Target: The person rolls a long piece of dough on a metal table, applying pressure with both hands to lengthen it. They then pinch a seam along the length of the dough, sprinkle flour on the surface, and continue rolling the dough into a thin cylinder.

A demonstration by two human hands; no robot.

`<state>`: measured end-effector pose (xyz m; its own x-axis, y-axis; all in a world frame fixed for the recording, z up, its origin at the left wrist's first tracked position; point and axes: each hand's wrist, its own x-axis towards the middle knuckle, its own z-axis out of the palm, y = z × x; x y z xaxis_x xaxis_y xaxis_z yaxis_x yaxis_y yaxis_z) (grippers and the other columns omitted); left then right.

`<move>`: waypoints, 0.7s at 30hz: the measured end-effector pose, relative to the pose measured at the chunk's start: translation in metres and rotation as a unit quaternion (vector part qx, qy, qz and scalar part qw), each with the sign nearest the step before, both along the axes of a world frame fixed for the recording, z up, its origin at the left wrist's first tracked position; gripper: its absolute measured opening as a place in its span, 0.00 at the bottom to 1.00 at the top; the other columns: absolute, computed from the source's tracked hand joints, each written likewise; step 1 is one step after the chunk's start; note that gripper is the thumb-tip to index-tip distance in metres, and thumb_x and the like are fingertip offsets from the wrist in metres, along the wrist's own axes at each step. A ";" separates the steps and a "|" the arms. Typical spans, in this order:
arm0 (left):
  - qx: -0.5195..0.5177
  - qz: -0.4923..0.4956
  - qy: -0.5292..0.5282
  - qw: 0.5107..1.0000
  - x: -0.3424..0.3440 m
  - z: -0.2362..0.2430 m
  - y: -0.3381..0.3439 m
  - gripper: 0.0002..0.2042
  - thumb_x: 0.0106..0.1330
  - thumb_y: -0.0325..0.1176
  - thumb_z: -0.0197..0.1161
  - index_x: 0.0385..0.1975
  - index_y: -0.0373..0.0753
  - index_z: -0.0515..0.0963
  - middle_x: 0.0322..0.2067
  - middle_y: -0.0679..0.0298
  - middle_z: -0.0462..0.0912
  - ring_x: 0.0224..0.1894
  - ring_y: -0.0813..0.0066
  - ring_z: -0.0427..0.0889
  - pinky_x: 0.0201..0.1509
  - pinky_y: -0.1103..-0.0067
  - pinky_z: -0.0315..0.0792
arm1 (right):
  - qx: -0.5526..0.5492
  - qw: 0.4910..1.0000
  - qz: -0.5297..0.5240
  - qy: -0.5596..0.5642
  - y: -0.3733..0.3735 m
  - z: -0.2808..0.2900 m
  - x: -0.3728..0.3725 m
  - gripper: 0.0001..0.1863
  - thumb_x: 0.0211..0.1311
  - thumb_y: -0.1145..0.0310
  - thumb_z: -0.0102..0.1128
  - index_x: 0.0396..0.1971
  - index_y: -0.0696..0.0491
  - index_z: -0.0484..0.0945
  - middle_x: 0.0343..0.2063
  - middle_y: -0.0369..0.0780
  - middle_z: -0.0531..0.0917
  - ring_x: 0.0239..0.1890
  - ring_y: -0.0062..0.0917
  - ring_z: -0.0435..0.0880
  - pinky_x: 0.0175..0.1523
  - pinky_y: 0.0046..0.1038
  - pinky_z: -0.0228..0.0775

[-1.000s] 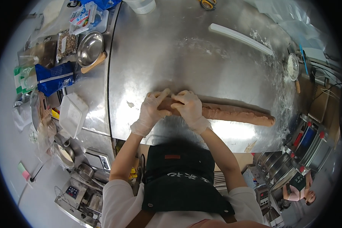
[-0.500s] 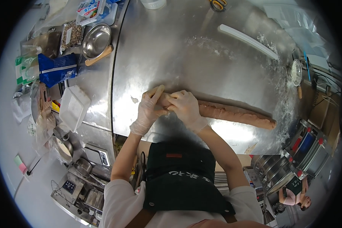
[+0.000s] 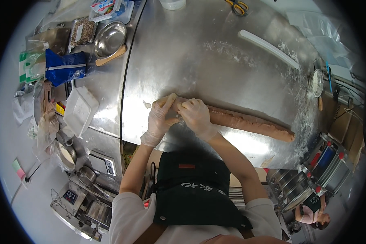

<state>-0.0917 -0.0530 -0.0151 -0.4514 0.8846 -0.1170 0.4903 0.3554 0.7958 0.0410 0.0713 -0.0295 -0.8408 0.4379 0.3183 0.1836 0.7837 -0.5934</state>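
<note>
A long brown roll of dough [image 3: 248,122] lies across the steel table [image 3: 215,65], running from the middle toward the right. Both my hands wear thin clear gloves. My left hand [image 3: 160,118] cups the roll's left end with fingers curled over it. My right hand [image 3: 196,116] presses on the dough just beside it, fingers pinching the top of the roll. The left end of the dough is hidden under my hands.
A white plastic rod [image 3: 268,49] and yellow scissors [image 3: 236,5] lie at the table's far side. To the left are a steel bowl [image 3: 109,38], a wooden tool [image 3: 111,55], a blue bag [image 3: 65,69] and a white lidded box [image 3: 80,110]. Flour dusts the right side.
My hands have stayed at the roll's left end, with the fingers shifting slightly on the dough. The view has shifted a little.
</note>
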 end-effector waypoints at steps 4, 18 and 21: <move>0.001 -0.012 0.048 0.999 -0.001 0.007 0.005 0.46 0.36 0.24 0.81 0.65 0.47 0.74 0.57 0.61 0.77 0.55 0.56 0.76 0.58 0.68 0.76 | -0.052 0.993 -0.034 -0.105 0.000 0.003 0.001 0.15 0.50 0.64 0.71 0.39 0.51 0.84 0.37 0.36 0.82 0.41 0.32 0.81 0.45 0.35 0.74; 0.091 0.194 0.048 0.976 0.032 -0.007 0.006 0.33 0.46 0.22 0.79 0.56 0.46 0.78 0.48 0.63 0.79 0.49 0.63 0.79 0.54 0.71 0.76 | -0.096 0.994 -0.013 -0.051 0.012 0.011 0.005 0.16 0.53 0.64 0.69 0.43 0.51 0.84 0.39 0.35 0.82 0.43 0.35 0.80 0.48 0.37 0.73; 0.046 0.251 -0.062 0.965 0.043 -0.018 -0.004 0.30 0.50 0.18 0.77 0.56 0.43 0.77 0.49 0.60 0.79 0.51 0.66 0.79 0.57 0.72 0.76 | -0.034 0.997 0.017 -0.064 0.010 0.012 -0.001 0.10 0.53 0.66 0.66 0.35 0.51 0.83 0.32 0.36 0.79 0.39 0.33 0.78 0.46 0.36 0.73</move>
